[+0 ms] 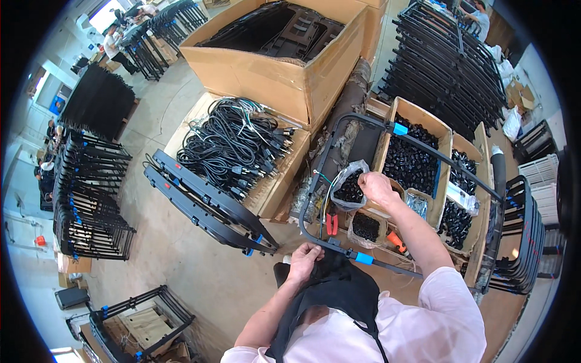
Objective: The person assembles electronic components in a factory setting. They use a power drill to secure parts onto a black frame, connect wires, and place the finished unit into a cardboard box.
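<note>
My right hand (376, 187) reaches over the right rim of a clear plastic bag (347, 202) holding small black parts (348, 189). Its fingers curl inward; the tips are hidden, along with anything between them. Close to my apron, my left hand (305, 261) is closed in a pinch beside the near corner of a black tubular frame (304, 213); whatever it holds is too small to make out. This frame has blue sleeves (364, 258) and lies across the work surface. A green and a white wire (324, 177) come out of its left side. Red-handled pliers (331, 224) lie inside it.
Wooden bins of black fittings (413, 158), a tray of screws (417, 204) and an orange-handled tool (396, 242) lie right. Coiled black power cords (227, 145) fill a carton ahead left. Long black panels (203, 199) lean beside it. A large carton (260, 75) stands behind.
</note>
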`<state>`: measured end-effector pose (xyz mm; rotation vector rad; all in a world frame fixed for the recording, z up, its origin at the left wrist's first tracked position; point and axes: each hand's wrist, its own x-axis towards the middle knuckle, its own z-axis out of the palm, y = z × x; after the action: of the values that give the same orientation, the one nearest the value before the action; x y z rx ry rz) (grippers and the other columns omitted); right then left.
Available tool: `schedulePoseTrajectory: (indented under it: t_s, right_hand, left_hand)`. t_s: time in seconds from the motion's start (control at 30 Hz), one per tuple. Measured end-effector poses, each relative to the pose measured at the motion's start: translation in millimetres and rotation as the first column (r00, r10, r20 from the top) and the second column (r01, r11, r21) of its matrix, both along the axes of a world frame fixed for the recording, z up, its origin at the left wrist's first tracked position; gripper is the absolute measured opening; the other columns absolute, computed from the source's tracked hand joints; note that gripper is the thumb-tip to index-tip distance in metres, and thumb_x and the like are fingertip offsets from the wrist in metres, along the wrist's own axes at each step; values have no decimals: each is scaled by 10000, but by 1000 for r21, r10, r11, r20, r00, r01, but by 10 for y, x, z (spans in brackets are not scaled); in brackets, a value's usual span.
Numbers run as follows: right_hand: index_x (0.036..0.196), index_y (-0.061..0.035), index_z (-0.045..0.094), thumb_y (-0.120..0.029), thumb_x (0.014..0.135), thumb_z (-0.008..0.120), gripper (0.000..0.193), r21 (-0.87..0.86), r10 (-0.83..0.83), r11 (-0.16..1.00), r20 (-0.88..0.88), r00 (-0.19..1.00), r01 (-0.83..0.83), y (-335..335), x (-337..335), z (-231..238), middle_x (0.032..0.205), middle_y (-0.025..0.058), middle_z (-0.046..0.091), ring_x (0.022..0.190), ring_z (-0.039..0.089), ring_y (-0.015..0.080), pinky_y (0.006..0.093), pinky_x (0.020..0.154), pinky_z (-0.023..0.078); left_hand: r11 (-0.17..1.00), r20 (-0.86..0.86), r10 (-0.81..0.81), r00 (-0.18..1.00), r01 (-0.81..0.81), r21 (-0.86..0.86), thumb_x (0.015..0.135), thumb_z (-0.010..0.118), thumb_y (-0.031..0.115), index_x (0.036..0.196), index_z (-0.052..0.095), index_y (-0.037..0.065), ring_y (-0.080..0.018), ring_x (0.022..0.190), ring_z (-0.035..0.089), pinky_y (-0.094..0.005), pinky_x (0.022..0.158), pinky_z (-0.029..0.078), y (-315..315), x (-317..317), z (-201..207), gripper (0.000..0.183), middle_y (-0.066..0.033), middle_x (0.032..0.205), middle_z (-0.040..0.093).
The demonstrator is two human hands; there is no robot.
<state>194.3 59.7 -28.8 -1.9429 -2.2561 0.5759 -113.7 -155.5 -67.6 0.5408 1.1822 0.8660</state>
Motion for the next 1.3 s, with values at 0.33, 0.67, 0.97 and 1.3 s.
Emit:
schedulePoseTrajectory:
  t_s: [0.33, 0.67, 0.97, 1.3]
  right_hand:
    - [948, -76, 789, -186, 866, 672, 181, -42, 290, 949, 505, 813, -313, -13, -221, -339, 1001, 111, 781, 970, 764, 304, 472, 811, 606]
    - [1045, -8, 772, -197, 862, 735, 265, -92, -1, 996, -37, 999, -2, 115, -111, 152, 943, 225, 773, 930, 761, 367, 477, 832, 596]
    - [1092, -25, 718, -190, 889, 739, 263, -486, -457, 863, -631, 627, 140, -372, -306, 716, 845, 44, 684, 700, 645, 110, 282, 601, 517]
    - [1216, 52, 653, -209, 999, 760, 356, -651, -621, 759, -715, 320, 18, -1966, -776, 1160, 1037, 132, 758, 850, 737, 163, 251, 601, 540]
  left_hand:
    - [999, -7, -2, 1000, 2, -34, 1064, 671, 144, 1062, 683, -28, -161, 875, 684, -317, 837, 570, 18, -9, 16, 172, -93, 975, 736]
    - [998, 15, -65, 998, 65, 13, 1072, 660, 130, 1079, 675, -17, -164, 904, 672, -321, 873, 563, 30, -51, -75, 148, -91, 998, 727]
    - [995, 23, -103, 994, 103, 2, 1069, 670, 134, 1087, 686, -23, -165, 882, 675, -326, 851, 573, 95, -85, 65, 159, -94, 1012, 730]
    - [987, -30, -160, 987, 160, -27, 1056, 697, 150, 1060, 706, -4, -125, 818, 657, -284, 753, 547, 149, -184, 9, 154, -74, 975, 741]
